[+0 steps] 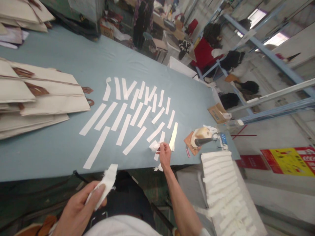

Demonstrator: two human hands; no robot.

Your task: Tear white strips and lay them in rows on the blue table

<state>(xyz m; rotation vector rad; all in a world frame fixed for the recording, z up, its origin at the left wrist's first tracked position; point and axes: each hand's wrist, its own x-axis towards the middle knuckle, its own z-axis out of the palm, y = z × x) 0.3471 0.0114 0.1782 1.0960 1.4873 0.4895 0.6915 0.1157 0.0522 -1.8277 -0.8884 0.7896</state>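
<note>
Low in front of my body, my left hand (pixel 82 201) is closed around a white cloth strip (pixel 111 174) with frayed edges, perhaps a small bundle of them. At the near table edge my right hand (pixel 165 155) has its fingers pinched on a crumpled white piece (pixel 154 146), apparently cloth or paper. Rows of white strips (pixel 97 147) lie spread over the blue-green table (pixel 59 154), mostly slanted and apart. Just right of my right hand lies a pale cream strip (pixel 173 135). A frayed white scrap (pixel 159 167) hangs at the edge below it.
Stacked cream fabric panels with brown leather-like tabs (pixel 56 85) cover the table's left. On the right stand a stained pot (pixel 201 133) with a dark handle, a pink cutter (pixel 188 151) and a carton (pixel 218 113). Layered white strips (pixel 219 183) rest beside the table.
</note>
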